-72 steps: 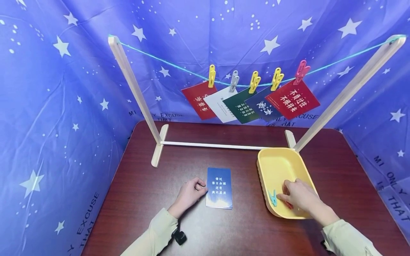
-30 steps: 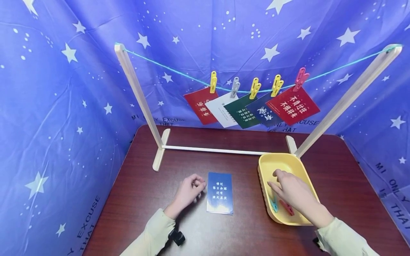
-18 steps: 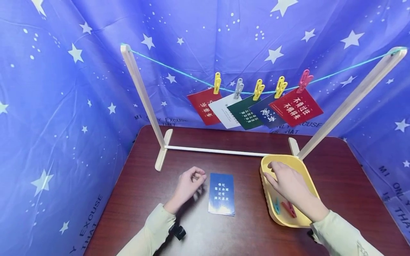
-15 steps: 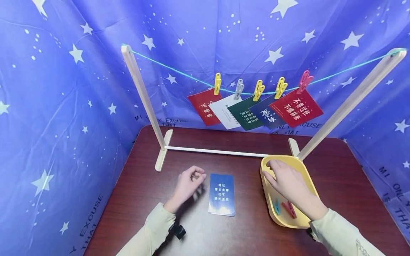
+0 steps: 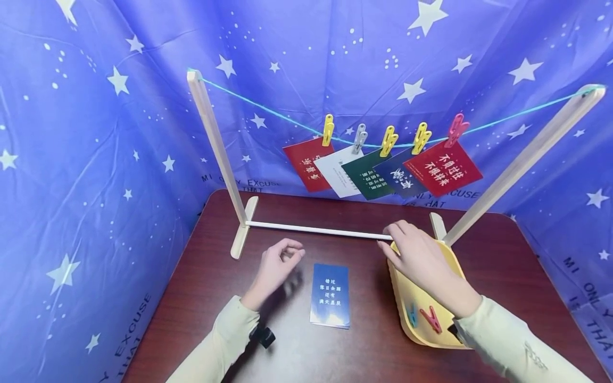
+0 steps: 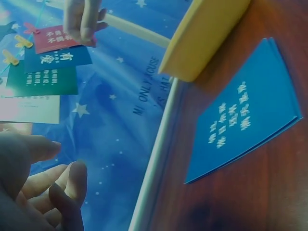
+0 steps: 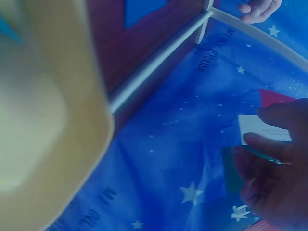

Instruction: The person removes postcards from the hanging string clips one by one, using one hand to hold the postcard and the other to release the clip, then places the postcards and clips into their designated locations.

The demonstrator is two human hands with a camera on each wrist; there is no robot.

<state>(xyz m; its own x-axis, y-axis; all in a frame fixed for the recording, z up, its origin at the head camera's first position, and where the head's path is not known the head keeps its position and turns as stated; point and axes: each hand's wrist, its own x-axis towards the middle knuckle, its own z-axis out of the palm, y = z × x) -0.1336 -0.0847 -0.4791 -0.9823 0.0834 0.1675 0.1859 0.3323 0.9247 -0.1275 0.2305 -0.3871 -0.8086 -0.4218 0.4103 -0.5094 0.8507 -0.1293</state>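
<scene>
My right hand (image 5: 423, 260) hovers over the far left corner of the yellow tray (image 5: 398, 303), its fingers loosely bent. In the right wrist view the fingers stand apart and I see nothing between them. A teal clothespin (image 5: 412, 315) and a red clothespin (image 5: 431, 320) lie in the tray. My left hand (image 5: 275, 266) hangs above the table, fingers loosely curled and holding nothing. Just to its right lies a small stack of blue cards (image 5: 330, 295) with white writing, apart from the hand.
A wooden stand's left post (image 5: 215, 143) and right post (image 5: 522, 165) carry a teal string (image 5: 268, 109). Several cards hang from it on clothespins, including a white card (image 5: 340, 173) and a red card (image 5: 445, 167). A white rod (image 5: 311, 229) joins the feet. Starry blue cloth surrounds the table.
My right hand has risen from beside the clothespins inside the tray and moved away toward its far left corner. The left hand has drawn up and slightly left, away from the cards.
</scene>
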